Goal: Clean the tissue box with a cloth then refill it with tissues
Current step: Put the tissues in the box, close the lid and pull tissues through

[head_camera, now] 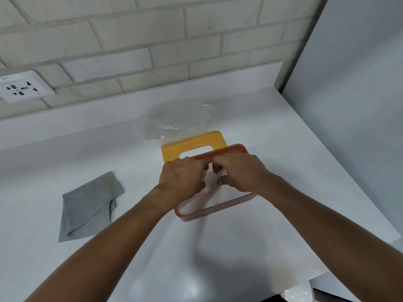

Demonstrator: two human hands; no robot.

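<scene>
Left hand [181, 177]: over the left half of the open tissue box [229, 151], knuckles up, fingers curled. Forefinger and thumb tips are down on the tissues [220, 197] with a strip of white sheet between them, which reads as a pinch.

Right hand [239, 173]: mirrors it over the right half. The forefinger is bent and the thumb is below it, both tips on the same white stack, pinching it. The two hands sit just beside each other with a narrow gap between the fingertips. Both forearms enter from the near edge.

Tissue box: pinkish-brown, rounded corners, lid off. It stands on the white counter [65, 149] right of centre and is turned at a slight angle. The tissues lie inside it and fill the visible opening up to near the rim.

Lid [196, 142]: yellow wood-look panel with an oval slot. It lies flat on the counter, touching or just behind the box's far-left side and partly hidden by it.

Plastic wrapper [174, 120]: clear, crumpled, just beyond the lid towards the wall.

Cloth [87, 205]: grey, loosely folded, flat on the counter, well to the left of the box and apart from both hands.

Tiled wall [152, 40] runs along the far side, with a wall socket [24, 86] at far left. Plain pale panel [359, 83] stands at the right end of the counter.
</scene>
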